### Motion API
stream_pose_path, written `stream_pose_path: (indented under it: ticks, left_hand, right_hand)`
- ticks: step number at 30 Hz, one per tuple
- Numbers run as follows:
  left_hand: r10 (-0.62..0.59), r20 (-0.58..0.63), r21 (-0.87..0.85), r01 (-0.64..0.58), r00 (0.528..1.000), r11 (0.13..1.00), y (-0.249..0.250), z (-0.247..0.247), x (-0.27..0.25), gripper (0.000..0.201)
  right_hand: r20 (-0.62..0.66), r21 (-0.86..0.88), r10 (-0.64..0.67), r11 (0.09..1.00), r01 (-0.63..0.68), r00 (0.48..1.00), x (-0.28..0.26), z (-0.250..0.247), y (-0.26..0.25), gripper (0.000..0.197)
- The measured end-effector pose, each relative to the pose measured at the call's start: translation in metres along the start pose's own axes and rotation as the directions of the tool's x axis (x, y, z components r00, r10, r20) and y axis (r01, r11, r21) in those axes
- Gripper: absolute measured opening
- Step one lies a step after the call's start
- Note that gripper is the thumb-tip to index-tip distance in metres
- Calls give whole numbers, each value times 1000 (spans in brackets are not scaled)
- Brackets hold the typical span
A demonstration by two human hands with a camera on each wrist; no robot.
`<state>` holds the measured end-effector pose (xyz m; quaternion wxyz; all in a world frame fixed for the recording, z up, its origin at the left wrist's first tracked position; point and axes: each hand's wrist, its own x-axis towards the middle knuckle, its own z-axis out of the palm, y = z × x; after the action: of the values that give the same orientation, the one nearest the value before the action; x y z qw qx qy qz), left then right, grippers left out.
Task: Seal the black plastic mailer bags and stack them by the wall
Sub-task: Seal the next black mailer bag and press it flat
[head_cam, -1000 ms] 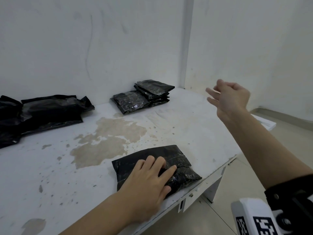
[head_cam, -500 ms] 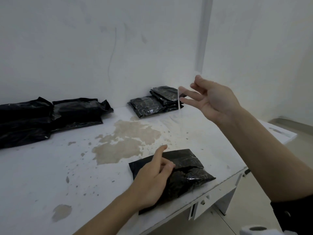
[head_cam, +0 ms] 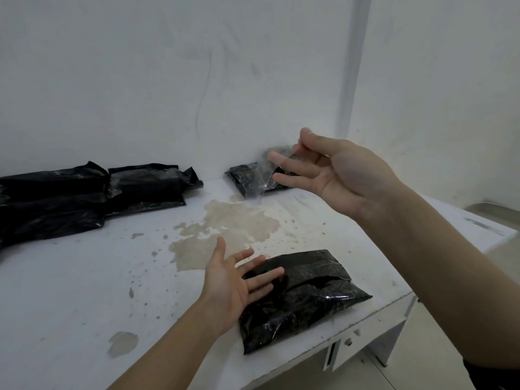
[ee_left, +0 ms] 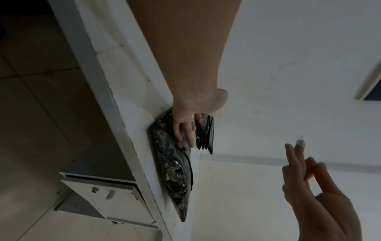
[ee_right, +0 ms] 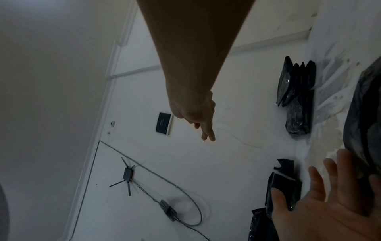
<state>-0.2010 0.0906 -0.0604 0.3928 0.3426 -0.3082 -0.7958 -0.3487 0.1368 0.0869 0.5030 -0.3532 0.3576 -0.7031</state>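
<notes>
A filled black mailer bag point(head_cam: 309, 291) lies flat near the table's front edge, its flap folded over. My left hand point(head_cam: 242, 266) is open with fingers spread at the bag's left end; in the left wrist view its fingertips point(ee_left: 185, 140) touch the bag point(ee_left: 175, 171). My right hand point(head_cam: 289, 147) is raised above the table's back right and pinches a clear peel strip point(head_cam: 260, 178) that hangs from its fingers. Behind it a stack of sealed bags point(head_cam: 244, 178) lies against the wall. The right wrist view shows that stack point(ee_right: 296, 91) too.
A pile of larger black bags point(head_cam: 84, 192) lies by the wall at the left. The white table point(head_cam: 84, 291) has a brown stain point(head_cam: 225, 229) in the middle. A drawer front point(head_cam: 349, 342) sits under the table's front edge.
My left hand lifted from pressing flat on the bag and now has its fingers spread. My right hand moved left toward the sealed stack with the clear strip.
</notes>
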Motion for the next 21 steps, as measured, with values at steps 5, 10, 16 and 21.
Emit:
stream_pose_path:
  ticks: [5,10,16,21]
  left_hand:
    - [27,16,-43,-26,1000,999,2,-1,-2,39]
    - [56,17,-16,-56,998,998,-1,-4,-4,26]
    - [76,18,2,-76,997,997,-2,-4,-3,25]
    - [81,17,-13,-81,997,997,-3,-5,-5,29]
  right_hand:
    - [-7,-34,28,999,-28,1000,-6,-4,4,11]
    - [-120,-120,17,992,-32,993,-14,-27,4,10]
    - [-440,-271,-14,955,-118,898,-28,-86,25,12]
    - [-507,-103,119,975,-198,853,-36,-116,42,10]
